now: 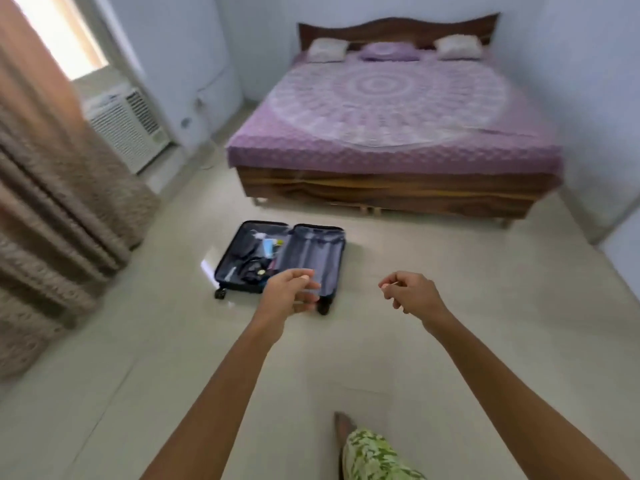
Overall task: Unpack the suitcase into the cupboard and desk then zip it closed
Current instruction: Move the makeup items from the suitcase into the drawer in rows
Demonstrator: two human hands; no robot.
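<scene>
Big wooden bed (394, 109) fills the far end of the room, purple mandala spread pulled flat, two pale pillows (327, 50) and a purple cushion (389, 51) lined up against the headboard. Down the left wall hangs a heavy brown curtain (59, 209), and tucked between it and the bed, a white air-conditioning unit (128, 124) sits low by the window. Pale tiled floor (450, 306) everywhere else.

And there on the floor, just in front of the bed's foot, lies the suitcase (280, 259), dark blue, wide open and flat, wheels toward us. Its left half holds a jumble of dark items with something light blue among them, too blurred to name; its right half shows only grey lining.

Both bare arms stretch out ahead. The left hand (289, 296) hovers in front of the suitcase's near edge, fingers loosely curled, nothing in it. The right hand (412, 292) hangs over bare floor to the suitcase's right, fingers curled in, thumb near the forefinger, no object visible in it.

At the bottom, a green-patterned trouser leg (374, 457) and a foot (343, 426) on the tiles.
</scene>
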